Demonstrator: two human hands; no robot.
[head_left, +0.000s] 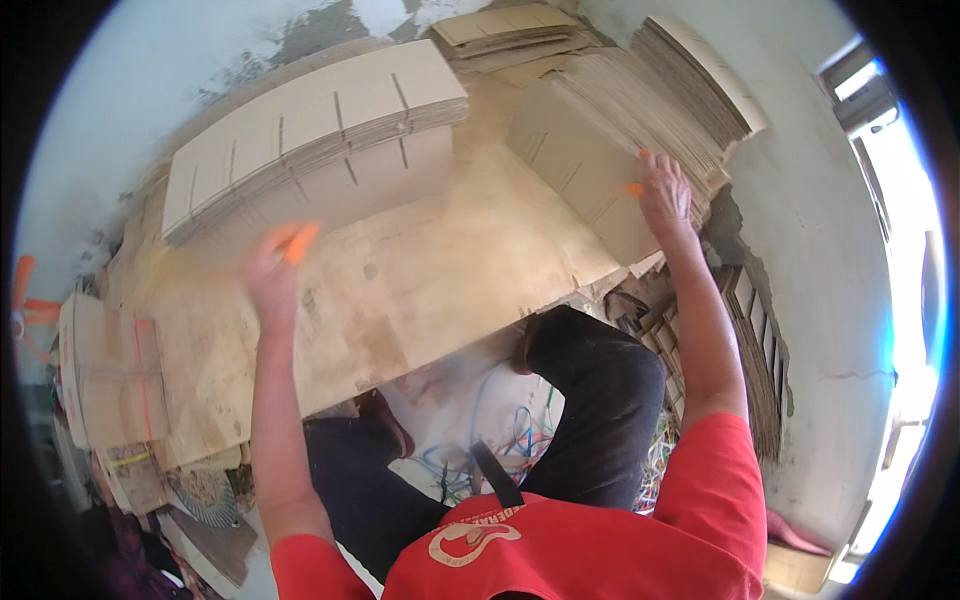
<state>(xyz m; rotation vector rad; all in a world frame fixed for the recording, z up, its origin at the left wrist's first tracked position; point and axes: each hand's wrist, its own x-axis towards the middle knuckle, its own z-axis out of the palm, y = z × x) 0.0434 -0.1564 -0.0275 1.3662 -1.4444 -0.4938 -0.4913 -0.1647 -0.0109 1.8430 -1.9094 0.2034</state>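
My left hand (270, 270) is above the near left part of the wooden board, apart from the stack behind it. Motion smears its fingers, which carry orange covers. At the right, my right hand (667, 197) is at the upper edge of the leaning cardboard sheets (570, 160). Its orange-covered thumb lies over the front sheet's face, and the other fingers bend over the edge. A tall pile of slotted cardboard sheets (320, 105), tan with dark slits, lies at the far left of the board.
Both piles rest on a pale wooden board (420, 270). More flat cardboard (505, 28) lies at the back, and another bundle (695, 75) leans against the right wall. Tied cardboard (110, 370) stands at the left. Coloured straps (515, 435) tangle on the floor between my legs.
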